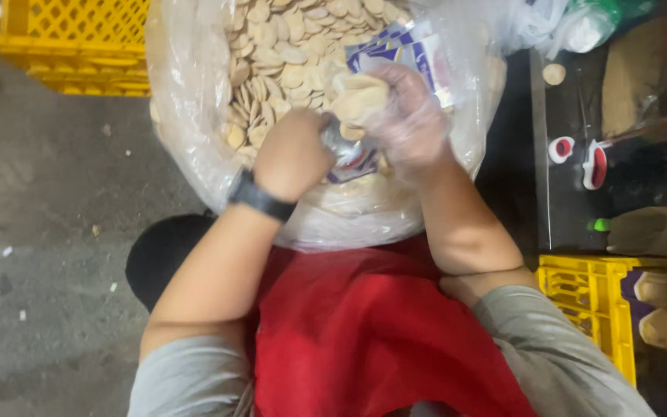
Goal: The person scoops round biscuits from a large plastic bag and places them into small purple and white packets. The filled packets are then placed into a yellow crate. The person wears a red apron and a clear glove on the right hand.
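**Both hands in the biscuit bag**

Left hand (293, 154), watch on wrist, is fisted around the blue-and-white packet (395, 58). Right hand (411, 123), in a thin plastic glove, clutches a stack of round biscuits (360, 96) over the big clear bag (187, 116). Yellow crate (588, 297) near right.

Open grey floor (48, 255) across the left of the frame. Blocked at upper left by a yellow crate (79, 38). Centre filled by a bulging bag (187, 131) of biscuits. Hemmed at right by a dark worktop (573, 193) and, lower right, a second crate (588, 301).
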`<state>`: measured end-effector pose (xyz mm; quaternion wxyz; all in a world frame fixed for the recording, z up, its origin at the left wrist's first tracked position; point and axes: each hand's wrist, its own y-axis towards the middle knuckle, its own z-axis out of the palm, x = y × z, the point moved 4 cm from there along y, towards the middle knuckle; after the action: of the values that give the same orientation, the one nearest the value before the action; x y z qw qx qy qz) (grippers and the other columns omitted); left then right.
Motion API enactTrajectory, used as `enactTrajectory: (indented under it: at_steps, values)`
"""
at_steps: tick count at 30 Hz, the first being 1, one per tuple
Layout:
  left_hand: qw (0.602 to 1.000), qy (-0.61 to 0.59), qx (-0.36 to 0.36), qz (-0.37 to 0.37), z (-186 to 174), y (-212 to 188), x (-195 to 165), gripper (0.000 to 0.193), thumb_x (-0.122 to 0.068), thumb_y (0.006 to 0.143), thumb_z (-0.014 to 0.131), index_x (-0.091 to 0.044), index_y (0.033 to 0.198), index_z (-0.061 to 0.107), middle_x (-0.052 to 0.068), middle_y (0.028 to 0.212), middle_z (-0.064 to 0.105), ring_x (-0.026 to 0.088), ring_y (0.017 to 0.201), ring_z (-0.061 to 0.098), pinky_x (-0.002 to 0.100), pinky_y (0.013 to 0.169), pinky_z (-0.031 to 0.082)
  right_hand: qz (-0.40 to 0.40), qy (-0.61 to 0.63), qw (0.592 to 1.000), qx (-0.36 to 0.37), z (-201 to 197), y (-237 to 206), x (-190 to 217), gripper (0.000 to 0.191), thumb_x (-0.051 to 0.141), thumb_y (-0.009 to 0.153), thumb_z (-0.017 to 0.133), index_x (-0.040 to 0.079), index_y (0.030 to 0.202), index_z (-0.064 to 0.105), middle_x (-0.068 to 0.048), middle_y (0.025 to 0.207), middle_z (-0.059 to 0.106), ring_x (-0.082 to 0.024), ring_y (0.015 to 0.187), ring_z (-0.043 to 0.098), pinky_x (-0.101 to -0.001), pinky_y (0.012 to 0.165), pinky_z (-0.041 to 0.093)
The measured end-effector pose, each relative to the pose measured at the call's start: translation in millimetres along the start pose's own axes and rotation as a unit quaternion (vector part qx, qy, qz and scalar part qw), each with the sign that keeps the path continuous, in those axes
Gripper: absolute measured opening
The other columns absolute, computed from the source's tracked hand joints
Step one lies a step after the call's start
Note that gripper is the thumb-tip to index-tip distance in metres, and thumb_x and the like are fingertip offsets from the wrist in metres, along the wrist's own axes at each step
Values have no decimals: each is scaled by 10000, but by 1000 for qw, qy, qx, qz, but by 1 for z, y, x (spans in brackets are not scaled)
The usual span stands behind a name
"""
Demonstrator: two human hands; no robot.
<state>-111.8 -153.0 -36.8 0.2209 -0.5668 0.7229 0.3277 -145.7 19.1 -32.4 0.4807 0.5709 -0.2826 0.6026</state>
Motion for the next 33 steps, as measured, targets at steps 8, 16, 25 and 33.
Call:
enactTrajectory:
  at_steps: [8, 16, 25, 33]
  values:
    - [994, -78, 27, -73, 17, 4, 12, 292, -147, 662, 771, 31, 891, 752, 246, 824, 710, 401, 798, 702, 442, 745, 556, -165, -572, 799, 84, 14, -20, 7, 464, 102, 745, 768, 57, 1199, 683, -199, 1172, 687, -395, 1092, 646, -454, 956, 516]
    - [991, -87, 33, -97, 16, 1, 8, 263, -109, 675, 751, 12, 908, 764, 237, 805, 712, 375, 773, 714, 419, 734, 562, 6, -703, 682, 201, 39, -10, 32, 446, 196, 850, 714, 175, 1295, 698, -144, 1049, 725, -370, 948, 667, -498, 830, 520]
    - [931, -307, -99, -169, -49, 0, 45, 410, -1, 725, 619, -29, 1125, 705, 151, 1039, 768, 214, 877, 780, 303, 733, 639, -109, -534, 838, -8, -16, 20, 29, 261, 164, 1029, 699, 80, 1276, 687, -147, 1295, 675, -310, 1142, 653, -400, 1008, 513]
    - [965, -102, -234, -54, -94, -44, 65, 373, 70, 842, 638, 42, 1204, 723, 175, 1193, 735, 209, 951, 723, 290, 804, 572, 57, -646, 757, 79, -9, 87, -60, 612, -51, 902, 657, 222, 1441, 561, -107, 1521, 485, -319, 1352, 549, -359, 1132, 459]
